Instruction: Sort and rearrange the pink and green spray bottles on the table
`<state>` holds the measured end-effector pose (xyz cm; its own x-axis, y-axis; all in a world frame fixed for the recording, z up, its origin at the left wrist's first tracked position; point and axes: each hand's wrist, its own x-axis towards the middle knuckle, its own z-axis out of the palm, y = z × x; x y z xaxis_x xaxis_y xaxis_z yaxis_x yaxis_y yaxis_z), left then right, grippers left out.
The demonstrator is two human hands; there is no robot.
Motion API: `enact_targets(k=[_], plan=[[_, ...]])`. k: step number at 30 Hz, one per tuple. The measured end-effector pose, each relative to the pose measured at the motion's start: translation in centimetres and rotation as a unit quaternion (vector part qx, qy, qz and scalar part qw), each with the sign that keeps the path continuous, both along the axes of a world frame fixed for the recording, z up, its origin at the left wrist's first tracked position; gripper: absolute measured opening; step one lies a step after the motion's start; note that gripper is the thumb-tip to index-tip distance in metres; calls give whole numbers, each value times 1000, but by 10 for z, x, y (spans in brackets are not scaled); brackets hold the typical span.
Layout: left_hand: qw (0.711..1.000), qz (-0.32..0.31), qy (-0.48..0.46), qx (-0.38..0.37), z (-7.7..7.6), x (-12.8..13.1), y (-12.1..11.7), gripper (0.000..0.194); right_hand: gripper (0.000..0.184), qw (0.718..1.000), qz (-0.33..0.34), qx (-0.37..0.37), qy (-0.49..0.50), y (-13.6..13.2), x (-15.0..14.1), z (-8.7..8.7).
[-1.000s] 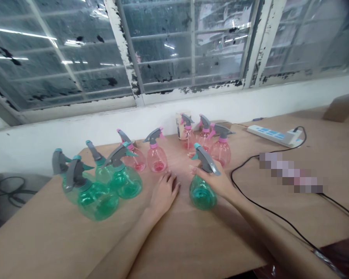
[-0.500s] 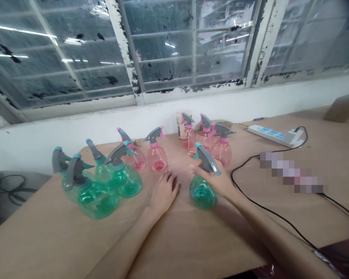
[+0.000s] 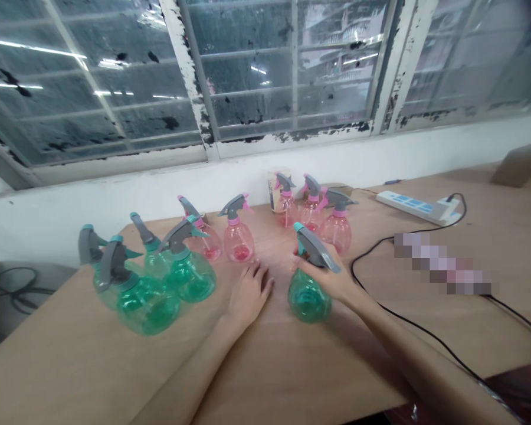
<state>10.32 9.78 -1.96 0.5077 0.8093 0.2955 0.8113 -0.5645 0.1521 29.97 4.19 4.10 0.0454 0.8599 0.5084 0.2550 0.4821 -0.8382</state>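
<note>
My right hand (image 3: 330, 274) is wrapped round the neck of a green spray bottle (image 3: 308, 300) with a grey and teal trigger head. The bottle tilts slightly, and I cannot tell whether its base touches the table. Most of my right fingers are hidden behind it. My left hand (image 3: 249, 295) lies on the tabletop with its fingers loosely apart, holding nothing. Just beyond it stands a pink spray bottle (image 3: 239, 239) with a grey head, beside another pink spray bottle (image 3: 207, 241). Left of that hand, several green spray bottles (image 3: 148, 307) stand close together.
Behind my right hand is a group of pink spray bottles (image 3: 338, 227) near a small box (image 3: 273, 195). A white power strip (image 3: 413, 206) and a black cable (image 3: 407, 319) lie to the right. A cardboard piece (image 3: 520, 165) stands at the far right, and a window wall runs behind the table (image 3: 256, 378).
My right fingers have closed round the green bottle's neck; they were more spread before. The bottle's head has shifted slightly down. My left hand has stayed put.
</note>
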Motion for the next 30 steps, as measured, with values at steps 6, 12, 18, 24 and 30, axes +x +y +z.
enact_targets(k=[6, 12, 18, 24, 30], plan=[[1000, -3, -5, 10, -2, -2, 2, 39, 11, 1000, -7, 7, -6, 0, 2, -1], [999, -14, -36, 20, -9, -2, 3, 36, 35, 999, -33, -32, -11, -1, -2, 2], [982, 17, -189, -10, 4, 0, -7, 25, 52, 999, -37, 1, 26, -4, -6, 3], [939, -3, -341, 28, 27, 7, -37, 11, 52, 995, -76, 41, 59, -7, -6, -3], [933, -108, -338, 64, 25, 16, -61, 11, 41, 983, -175, -6, -52, -9, -6, -11]])
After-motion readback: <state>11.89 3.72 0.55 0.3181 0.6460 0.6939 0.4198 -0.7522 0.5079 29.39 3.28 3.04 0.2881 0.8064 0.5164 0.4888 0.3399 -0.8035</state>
